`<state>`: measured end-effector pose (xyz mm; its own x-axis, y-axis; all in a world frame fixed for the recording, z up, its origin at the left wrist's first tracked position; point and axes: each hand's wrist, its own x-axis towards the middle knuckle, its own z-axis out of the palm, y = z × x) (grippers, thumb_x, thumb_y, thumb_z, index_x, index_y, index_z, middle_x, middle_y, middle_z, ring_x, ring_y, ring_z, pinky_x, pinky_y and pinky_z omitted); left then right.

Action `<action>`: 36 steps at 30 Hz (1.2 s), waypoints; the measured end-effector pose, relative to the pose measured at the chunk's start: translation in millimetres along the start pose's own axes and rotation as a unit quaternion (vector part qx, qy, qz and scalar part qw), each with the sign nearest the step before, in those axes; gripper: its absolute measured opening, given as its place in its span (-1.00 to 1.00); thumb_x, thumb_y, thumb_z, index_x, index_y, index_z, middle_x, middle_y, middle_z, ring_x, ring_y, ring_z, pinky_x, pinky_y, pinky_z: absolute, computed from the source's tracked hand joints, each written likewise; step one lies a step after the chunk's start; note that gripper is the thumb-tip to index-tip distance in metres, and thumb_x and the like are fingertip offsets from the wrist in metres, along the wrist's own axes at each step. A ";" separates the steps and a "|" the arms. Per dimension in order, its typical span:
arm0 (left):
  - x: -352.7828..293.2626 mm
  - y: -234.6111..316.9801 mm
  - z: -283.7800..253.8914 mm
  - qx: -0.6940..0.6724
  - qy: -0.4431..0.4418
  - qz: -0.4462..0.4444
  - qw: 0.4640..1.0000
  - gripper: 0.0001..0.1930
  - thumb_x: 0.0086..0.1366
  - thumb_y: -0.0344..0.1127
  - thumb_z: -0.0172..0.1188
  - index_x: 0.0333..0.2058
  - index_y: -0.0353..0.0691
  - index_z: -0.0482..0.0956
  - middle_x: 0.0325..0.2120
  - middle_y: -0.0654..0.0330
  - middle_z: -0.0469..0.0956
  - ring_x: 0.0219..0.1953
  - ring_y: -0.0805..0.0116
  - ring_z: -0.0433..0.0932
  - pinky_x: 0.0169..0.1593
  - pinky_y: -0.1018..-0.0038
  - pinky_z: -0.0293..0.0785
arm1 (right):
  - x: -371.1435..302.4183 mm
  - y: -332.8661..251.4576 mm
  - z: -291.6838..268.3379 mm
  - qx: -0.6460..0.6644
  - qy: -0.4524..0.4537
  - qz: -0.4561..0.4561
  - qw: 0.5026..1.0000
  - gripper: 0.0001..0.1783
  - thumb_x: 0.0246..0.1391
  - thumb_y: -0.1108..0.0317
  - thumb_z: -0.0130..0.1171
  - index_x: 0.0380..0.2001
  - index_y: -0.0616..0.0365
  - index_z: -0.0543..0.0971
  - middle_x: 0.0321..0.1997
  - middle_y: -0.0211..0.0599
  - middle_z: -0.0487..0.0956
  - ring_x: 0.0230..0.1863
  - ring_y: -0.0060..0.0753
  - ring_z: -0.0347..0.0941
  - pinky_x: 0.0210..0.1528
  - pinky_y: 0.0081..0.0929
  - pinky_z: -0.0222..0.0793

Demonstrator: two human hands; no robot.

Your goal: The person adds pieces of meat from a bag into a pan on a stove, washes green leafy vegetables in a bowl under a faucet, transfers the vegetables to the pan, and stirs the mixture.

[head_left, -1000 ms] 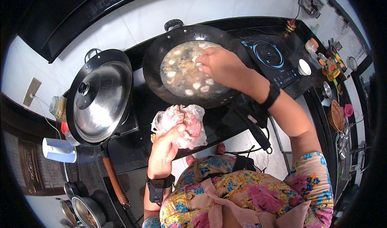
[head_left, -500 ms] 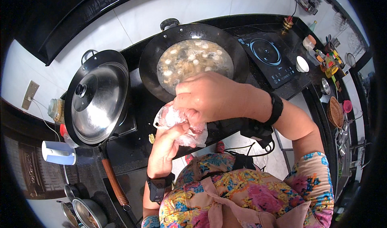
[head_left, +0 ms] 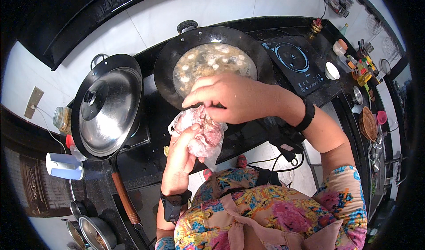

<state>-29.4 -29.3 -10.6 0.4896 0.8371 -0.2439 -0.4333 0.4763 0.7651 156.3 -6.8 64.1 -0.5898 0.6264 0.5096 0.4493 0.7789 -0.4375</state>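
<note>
Raw pinkish meat (head_left: 210,137), apparently minced, sits in a thin clear plastic bag (head_left: 211,158) with its top uncovered. My left hand (head_left: 179,155) is wrapped round the bag from below, thumb pressed on the side of the meat. From above, my right hand (head_left: 226,97) reaches over, its bent fingers and thumb closed on the upper part of the meat; the fingertips are partly hidden. Just beyond both hands stands a large black wok (head_left: 261,64) of cloudy broth (head_left: 208,57) with several pale round lumps floating in it.
At the left, a second wok (head_left: 116,150) with a brown wooden handle carries a steel lid (head_left: 113,113). An induction hob (head_left: 292,57) and a white bowl (head_left: 331,71) are on the right. A blue-white container (head_left: 65,166) and metal pots (head_left: 98,233) stand at lower left.
My right hand's fingers have loosened from a tight fist and extended leftward over the bag. More of the meat now shows, and the bag's edge hangs lower.
</note>
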 end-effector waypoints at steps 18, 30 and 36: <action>-1.2 -4.0 -11.1 -0.039 0.004 0.018 0.999 -0.65 0.13 -0.34 0.10 -0.08 -0.26 0.41 -0.33 0.14 0.54 -0.41 0.40 0.55 -0.56 0.58 0.43 | -8.6 68.7 -20.2 -0.154 -0.014 0.300 0.941 -0.92 -0.25 0.41 0.13 -0.65 0.12 0.60 -0.60 -0.11 0.52 -0.48 -0.13 0.50 -0.40 -0.36 0.40; 0.8 -4.1 -7.0 -0.012 0.052 0.039 0.998 -0.64 0.17 -0.27 0.12 -0.05 -0.20 0.39 -0.35 0.19 0.52 -0.51 0.44 0.52 -0.71 0.60 0.34 | 7.2 -4.3 3.0 -0.061 0.002 0.120 0.991 -0.88 -0.18 0.41 0.12 -0.49 0.20 0.53 -0.54 -0.17 0.53 -0.50 -0.12 0.48 -0.39 -0.37 0.39; -0.1 -4.2 -4.4 0.013 0.062 0.037 0.997 -0.64 0.09 -0.42 0.17 -0.10 -0.17 0.38 -0.36 0.23 0.51 -0.45 0.45 0.52 -0.59 0.58 0.43 | 6.3 4.9 27.8 0.030 0.016 0.117 0.992 -0.91 -0.27 0.47 0.16 -0.57 0.21 0.51 -0.61 -0.17 0.51 -0.53 -0.23 0.49 -0.46 -0.44 0.38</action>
<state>-30.9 -30.2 -16.5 0.3596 0.8971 -0.2566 -0.4440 0.4064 0.7986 136.1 0.2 44.6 -0.4521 0.7919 0.4106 0.5301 0.6087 -0.5903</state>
